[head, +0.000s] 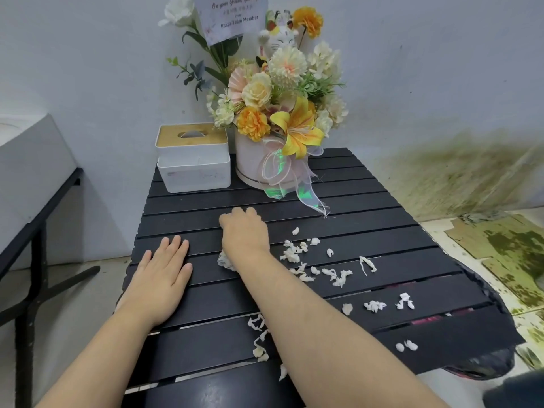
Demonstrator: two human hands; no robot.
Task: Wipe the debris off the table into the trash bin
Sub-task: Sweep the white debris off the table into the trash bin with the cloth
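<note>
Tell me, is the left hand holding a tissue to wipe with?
No, the left hand lies flat and empty on the table; the right hand holds the crumpled tissue.

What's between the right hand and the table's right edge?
Head view: scattered white paper scraps lie on the dark slats between the right hand and the table edge.

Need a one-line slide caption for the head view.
Right hand presses a tissue wad on the black slatted table beside scattered paper scraps; left hand lies flat.
</note>
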